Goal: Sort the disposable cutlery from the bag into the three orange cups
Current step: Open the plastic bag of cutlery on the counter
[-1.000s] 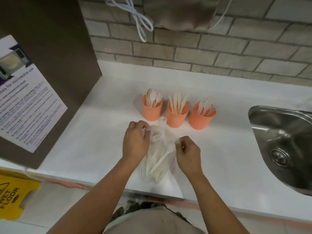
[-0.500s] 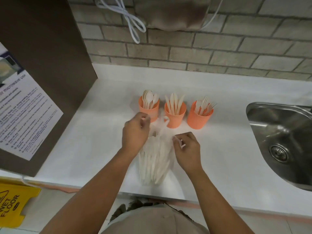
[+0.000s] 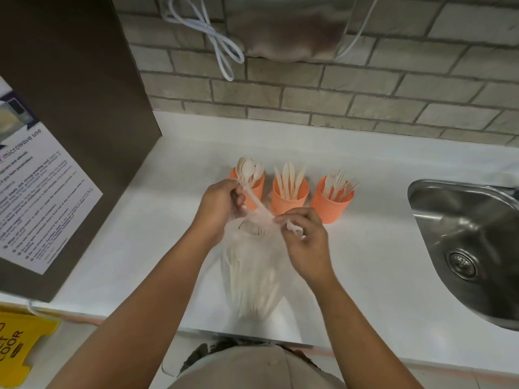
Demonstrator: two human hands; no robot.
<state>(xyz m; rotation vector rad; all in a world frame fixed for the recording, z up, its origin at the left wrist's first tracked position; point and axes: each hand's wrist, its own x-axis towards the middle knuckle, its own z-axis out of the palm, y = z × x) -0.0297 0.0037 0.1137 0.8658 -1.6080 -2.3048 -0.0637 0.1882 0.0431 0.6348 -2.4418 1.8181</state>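
So, bag (image 3: pixel 252 273) now stands upright on the counter (image 3: pixel 140 234), just in front of the orange cups (image 3: pixel 290 199) | left hand (image 3: pixel 222 203) grips one twisted handle, right hand (image 3: pixel 306 242) pinches the other, stretched apart since a sec ago | knot's loosening I guess, bag's cutlery still unsorted

A white table (image 3: pixel 379 248) ran along a far wall of grey-beige brick (image 3: pixel 365 88). At the right a steel sink (image 3: pixel 438 209) was set into it, its drain (image 3: pixel 462 263) in view. At the left stood a dark brown panel (image 3: pixel 70 80) bearing a printed microwave notice (image 3: pixel 36 197). A looped white cable (image 3: pixel 219 46) and a drab cloth (image 3: pixel 286 29) hung on the wall. A yellow floor sign (image 3: pixel 19 346) stood near left.
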